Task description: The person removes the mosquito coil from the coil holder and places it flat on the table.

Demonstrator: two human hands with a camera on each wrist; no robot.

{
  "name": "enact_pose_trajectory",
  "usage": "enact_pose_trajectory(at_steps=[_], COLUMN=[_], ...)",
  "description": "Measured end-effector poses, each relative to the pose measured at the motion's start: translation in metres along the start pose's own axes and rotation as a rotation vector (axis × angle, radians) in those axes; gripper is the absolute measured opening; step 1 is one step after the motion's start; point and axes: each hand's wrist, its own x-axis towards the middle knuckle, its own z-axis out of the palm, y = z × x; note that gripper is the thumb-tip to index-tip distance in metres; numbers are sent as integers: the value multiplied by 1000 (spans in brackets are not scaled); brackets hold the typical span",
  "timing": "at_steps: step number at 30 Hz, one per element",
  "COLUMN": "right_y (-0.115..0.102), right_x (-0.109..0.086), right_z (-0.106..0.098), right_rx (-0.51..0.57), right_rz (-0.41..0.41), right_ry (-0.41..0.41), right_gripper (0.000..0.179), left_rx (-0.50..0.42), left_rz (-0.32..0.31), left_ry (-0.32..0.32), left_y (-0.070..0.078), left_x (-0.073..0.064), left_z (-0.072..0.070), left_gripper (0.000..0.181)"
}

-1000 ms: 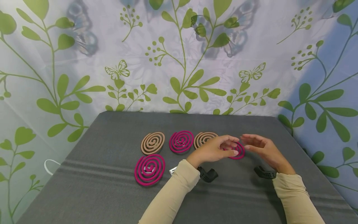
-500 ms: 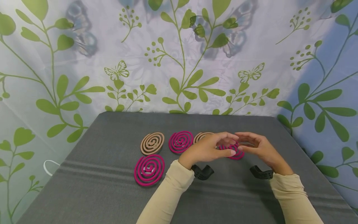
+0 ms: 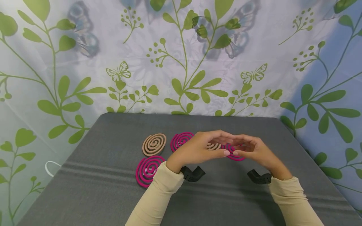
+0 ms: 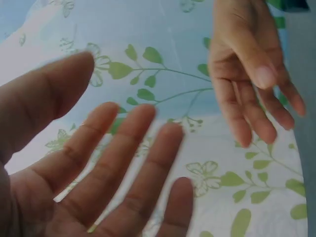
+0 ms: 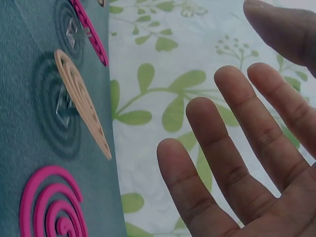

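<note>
Behind the grey tabletop we find a curtain printed with leaves and butterflies. Five spiral coils lie on that surface: a left tan coil, a rear pink coil, a front pink coil, a right-hand tan coil and a far-right pink coil. We observe both hands raised in front of the last two, partly hiding them. Left hand and right hand are each loosely arched, thumb well away from the fingers, and neither has hold of anything. From the head, their fingertips appear to meet; the left wrist view shows them apart. Our main concern is accidental contact: a hand lowered carelessly could knock the far-right pink coil or its tan neighbour, and we judge such thin spirals liable to snap. At right, the wrist camera shows the tan coil propped off the cloth by a small stand, a narrow footing that a light brush might upset. We also note a left sleeve overlapping the front pink coil in the head view; whether it touches, we cannot tell. Black brackets projecting at the wrists might likewise snag a coil. We could read no brand, label or writing on coils, stand, brackets or curtain.
</note>
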Motion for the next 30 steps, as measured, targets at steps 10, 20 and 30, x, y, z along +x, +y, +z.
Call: enact_pose_trajectory(at_steps=[10,20,30], right_y=[6,6,5], right_x=[6,10,13], right_z=[20,34,43], right_rx=[-23,-87,-100], right_rz=[-86,-95,-125], right_ry=[-60,-9,13], right_gripper=[46,47,44], left_rx=[83,55,90], left_rz=[100,145,88], left_ry=[70,148,205], left_y=[-18,-32,-47], left_x=[-20,-51,-84], left_z=[-2,-10,-27], left_gripper=[40,41,40])
